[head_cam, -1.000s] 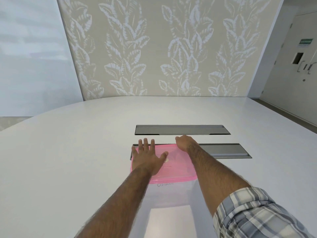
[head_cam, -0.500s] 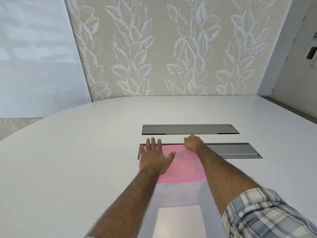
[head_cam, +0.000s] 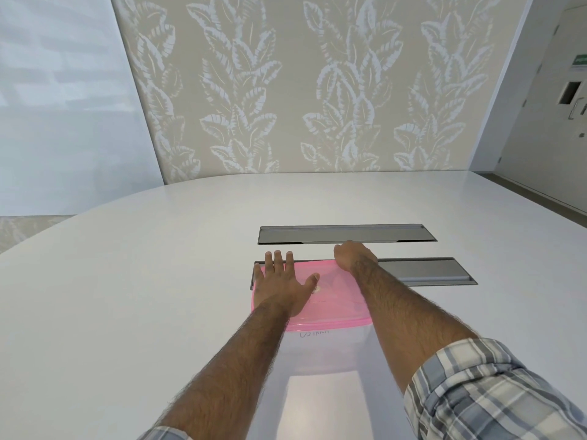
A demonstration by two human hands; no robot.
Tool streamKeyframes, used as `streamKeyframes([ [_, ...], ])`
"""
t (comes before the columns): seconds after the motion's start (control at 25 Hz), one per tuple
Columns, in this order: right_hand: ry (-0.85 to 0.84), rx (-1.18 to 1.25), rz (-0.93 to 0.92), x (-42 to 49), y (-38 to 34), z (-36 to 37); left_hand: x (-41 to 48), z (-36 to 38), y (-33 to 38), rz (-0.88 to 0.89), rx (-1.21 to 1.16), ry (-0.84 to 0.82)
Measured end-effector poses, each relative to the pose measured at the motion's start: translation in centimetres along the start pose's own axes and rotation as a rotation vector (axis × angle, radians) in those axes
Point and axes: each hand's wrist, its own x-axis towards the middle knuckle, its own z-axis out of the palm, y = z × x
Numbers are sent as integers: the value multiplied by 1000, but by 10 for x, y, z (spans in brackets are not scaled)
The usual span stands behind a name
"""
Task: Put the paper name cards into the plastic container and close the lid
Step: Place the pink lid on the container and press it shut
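Hands rest on the translucent pink plastic lid (head_cam: 330, 296) of the clear plastic container (head_cam: 320, 350) on the white table (head_cam: 127, 281): left hand (head_cam: 281, 285) flat, fingers spread; right hand (head_cam: 352, 257) curled over its far edge.

One clear plastic container (head_cam: 320, 350) with one pink lid (head_cam: 336, 296), two hands, two grey recessed panels, one white tabletop (head_cam: 143, 281).
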Motion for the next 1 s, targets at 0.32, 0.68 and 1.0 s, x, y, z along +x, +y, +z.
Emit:
streamKeyframes([
  [0.32, 9, 38, 35, 2, 0, 6, 9, -3, -6, 29, -18, -23],
  [0.68, -108, -73, -66, 22, 9, 16, 14, -4, -13, -205, -166, 56],
  [1.0, -82, -113, -98, 27, 11, 18, 20, -7, -19, -133, -254, -31],
])
